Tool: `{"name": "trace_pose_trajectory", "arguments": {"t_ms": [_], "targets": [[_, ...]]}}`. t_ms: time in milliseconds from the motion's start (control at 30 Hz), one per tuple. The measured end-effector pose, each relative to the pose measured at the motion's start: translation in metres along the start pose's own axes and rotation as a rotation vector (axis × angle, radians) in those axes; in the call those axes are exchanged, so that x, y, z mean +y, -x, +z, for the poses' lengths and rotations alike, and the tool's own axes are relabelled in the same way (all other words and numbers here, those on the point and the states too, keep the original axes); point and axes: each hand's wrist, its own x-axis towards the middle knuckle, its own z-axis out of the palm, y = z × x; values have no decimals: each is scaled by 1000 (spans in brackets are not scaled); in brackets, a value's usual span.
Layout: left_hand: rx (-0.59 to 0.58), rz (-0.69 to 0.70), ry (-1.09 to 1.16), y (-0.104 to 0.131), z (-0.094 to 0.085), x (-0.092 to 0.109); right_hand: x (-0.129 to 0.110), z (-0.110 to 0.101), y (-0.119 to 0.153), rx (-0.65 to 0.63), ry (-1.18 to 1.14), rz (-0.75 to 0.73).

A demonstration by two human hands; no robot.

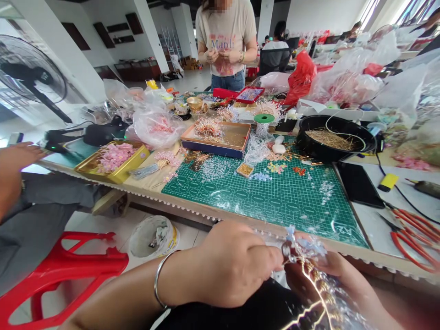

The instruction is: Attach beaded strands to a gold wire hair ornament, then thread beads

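Low at the front, my right hand (338,266) grips a beaded wire ornament (318,293) with gold wire stems, clear beads and pale blue petals. My left hand (237,263), a silver bangle on its wrist, is closed in a pinch at the ornament's near end; what lies between its fingertips is hidden. Beyond both hands lies a green cutting mat (240,197). Scattered on it are clear beads (215,168), pale blue petals (261,176), yellow pieces (277,167) and a small box of gold beads (245,169).
Pliers with red handles (412,240) and a black phone (359,185) lie right. A black basin (335,137) stands behind. Left are a gold tray (134,162) of pink flowers, a bucket (154,236) and a red stool (65,279). A person (225,46) stands opposite; another's arm (15,169) enters left.
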Motion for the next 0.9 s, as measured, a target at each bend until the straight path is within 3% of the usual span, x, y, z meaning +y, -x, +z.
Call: {"name": "trace_pose_trajectory", "arguments": {"t_ms": [100,167,300,400,500,600,667,700,767,833,900], "targets": [[21,-37,120,1,3,-1,1,10,3,-29,-145,9],[5,-108,192,-2,1,-1,-3,21,8,24,-234,5],[-146,-365,489,-13,-14,0,-16,36,13,123,-205,21],[-204,-472,672,-17,-26,2,-18,35,12,127,-10,12],[-230,-469,700,-15,-32,6,-13,22,15,109,420,-113],[-219,-415,645,-15,-34,7,-13,9,25,289,838,-387],[-205,-401,612,-19,-35,5,-18,8,35,391,937,-523],[-204,-400,578,-23,-36,3,-22,10,38,365,940,-519],[-225,-383,441,-32,-37,0,-30,18,41,179,872,-372],[-250,-331,257,-43,-38,-2,-35,29,35,6,714,-203],[-264,-288,112,-51,-38,-4,-34,36,23,-63,502,-146]]}}
